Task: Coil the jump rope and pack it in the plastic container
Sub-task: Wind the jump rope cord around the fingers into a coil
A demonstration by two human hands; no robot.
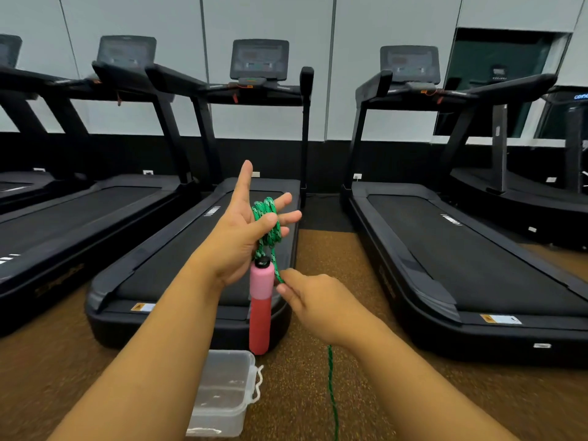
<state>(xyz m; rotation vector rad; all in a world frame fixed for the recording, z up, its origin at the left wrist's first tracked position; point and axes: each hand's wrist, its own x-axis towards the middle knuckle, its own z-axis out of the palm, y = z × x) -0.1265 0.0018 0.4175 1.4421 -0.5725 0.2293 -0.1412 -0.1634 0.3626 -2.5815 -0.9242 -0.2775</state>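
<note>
My left hand (241, 230) is held up with fingers spread, and several loops of the green jump rope (269, 221) wrap around its fingers. The rope's pink and red handle (261, 308) hangs straight down from that hand. My right hand (313, 299) pinches the green rope just right of the handle's top. The loose rope (332, 393) drops from under my right wrist to the floor. The clear plastic container (222, 393) stands on the floor below my left forearm, partly hidden by it.
Several black treadmills (445, 249) line the wall ahead, one directly behind my hands. Brown speckled floor (318, 377) runs between them and under the container. A white cord hangs at the container's right side.
</note>
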